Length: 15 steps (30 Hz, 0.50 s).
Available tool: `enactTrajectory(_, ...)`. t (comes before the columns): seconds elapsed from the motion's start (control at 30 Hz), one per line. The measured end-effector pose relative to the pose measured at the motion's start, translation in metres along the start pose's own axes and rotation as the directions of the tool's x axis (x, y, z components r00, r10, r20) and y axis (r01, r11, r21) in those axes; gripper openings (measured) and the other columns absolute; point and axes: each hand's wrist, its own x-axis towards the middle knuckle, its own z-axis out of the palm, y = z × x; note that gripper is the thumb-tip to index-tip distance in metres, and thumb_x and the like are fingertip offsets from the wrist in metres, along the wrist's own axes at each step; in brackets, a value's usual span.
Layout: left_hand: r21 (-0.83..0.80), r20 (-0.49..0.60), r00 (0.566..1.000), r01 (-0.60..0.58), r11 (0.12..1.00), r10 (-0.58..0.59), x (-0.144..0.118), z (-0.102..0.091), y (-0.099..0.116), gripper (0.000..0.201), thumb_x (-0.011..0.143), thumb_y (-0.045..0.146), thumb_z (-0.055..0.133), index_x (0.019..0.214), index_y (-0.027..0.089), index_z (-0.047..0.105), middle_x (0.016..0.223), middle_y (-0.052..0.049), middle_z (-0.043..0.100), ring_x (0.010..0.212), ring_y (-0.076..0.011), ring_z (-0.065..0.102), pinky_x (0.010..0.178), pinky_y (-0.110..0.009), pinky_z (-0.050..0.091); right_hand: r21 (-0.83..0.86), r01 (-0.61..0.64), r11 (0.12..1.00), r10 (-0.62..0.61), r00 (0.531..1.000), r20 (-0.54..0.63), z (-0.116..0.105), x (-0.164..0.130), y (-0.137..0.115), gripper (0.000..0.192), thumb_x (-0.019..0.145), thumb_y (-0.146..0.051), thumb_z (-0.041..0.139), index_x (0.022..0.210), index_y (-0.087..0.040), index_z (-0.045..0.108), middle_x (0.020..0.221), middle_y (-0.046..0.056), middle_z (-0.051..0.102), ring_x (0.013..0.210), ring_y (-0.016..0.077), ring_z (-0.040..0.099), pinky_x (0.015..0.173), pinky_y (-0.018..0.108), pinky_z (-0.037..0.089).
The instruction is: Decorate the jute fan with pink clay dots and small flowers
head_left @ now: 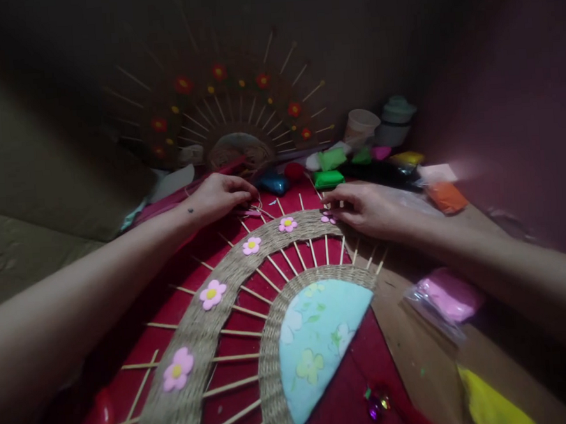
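Observation:
A half-round fan of thin wooden sticks, with woven twine bands [229,273] and a light-blue floral cloth centre [326,337], lies on a red surface. Several pink clay flowers with yellow centres, such as this pink flower [213,294], sit along the outer band. At the band's far right end, my right hand [366,208] has its fingers closed around another pink flower [329,217], partly covered by them. My left hand [222,195] is beyond the band's upper left, fingers bent together beside thin string [259,204]; what they hold, if anything, is hidden.
A second stick fan with red flowers [218,72] leans on the back wall. Packets of coloured clay, including green [329,179], orange [447,197] and pink [448,294], lie around. A cup [361,127] and a lidded bottle [396,120] stand behind. Small shiny bells [374,406] lie in front.

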Motion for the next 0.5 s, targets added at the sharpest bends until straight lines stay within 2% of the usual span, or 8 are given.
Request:
enactTrajectory(0.03,0.002,0.012,1.0,0.008,1.0,-0.008,-0.003,-0.001,0.003,0.01,0.065,0.019,0.068,0.073,0.019,0.073,0.077,-0.005,0.071,0.069,-0.0165,0.066,0.064,-0.025,0.053,-0.001,-0.019,1.0,0.019,1.0,0.009,-0.001,0.0,-0.001,0.023,0.079,-0.016,0.059,0.099,-0.016,0.068,0.088,0.007,0.068,0.074,0.0169,0.061,0.064,0.028,0.047)
enactTrajectory(0.1,-0.098,0.0,0.998,0.067,0.993,-0.067,-0.01,0.0,0.012,0.01,0.065,0.017,0.067,0.074,0.018,0.072,0.075,-0.005,0.071,0.068,-0.0171,0.066,0.064,-0.027,0.054,-0.005,-0.049,0.999,0.049,0.998,0.037,-0.003,0.001,-0.003,0.024,0.079,-0.015,0.059,0.101,-0.015,0.068,0.088,0.007,0.069,0.075,0.0169,0.062,0.065,0.028,0.047)
enactTrajectory(0.2,-0.276,-0.085,0.984,0.125,0.953,-0.153,-0.018,0.001,0.027,0.014,0.065,0.011,0.066,0.078,0.016,0.071,0.065,-0.004,0.068,0.057,-0.0141,0.063,0.055,-0.025,0.052,-0.021,-0.069,0.997,0.07,0.996,0.055,-0.006,0.0,-0.005,0.027,0.078,-0.012,0.058,0.104,-0.015,0.068,0.091,0.007,0.069,0.075,0.0161,0.062,0.065,0.027,0.046)
enactTrajectory(0.33,-0.417,-0.195,0.968,0.065,0.906,-0.159,-0.021,-0.002,0.039,0.018,0.063,0.0,0.062,0.076,0.01,0.069,0.061,-0.004,0.064,0.052,-0.0093,0.058,0.046,-0.017,0.046,-0.07,-0.049,0.996,0.052,0.997,0.053,-0.008,-0.001,-0.003,0.027,0.079,-0.014,0.058,0.104,-0.017,0.067,0.087,0.005,0.07,0.07,0.0151,0.061,0.059,0.026,0.045)
enactTrajectory(0.5,-0.563,-0.238,0.959,-0.008,0.826,-0.153,-0.016,-0.015,0.046,0.018,0.063,-0.004,0.058,0.076,0.007,0.066,0.064,-0.005,0.062,0.057,-0.0104,0.06,0.054,-0.02,0.053,-0.045,0.017,0.999,-0.015,0.999,0.042,-0.009,-0.001,0.002,0.025,0.079,-0.018,0.059,0.102,-0.019,0.068,0.088,0.007,0.071,0.071,0.0172,0.064,0.058,0.028,0.047)
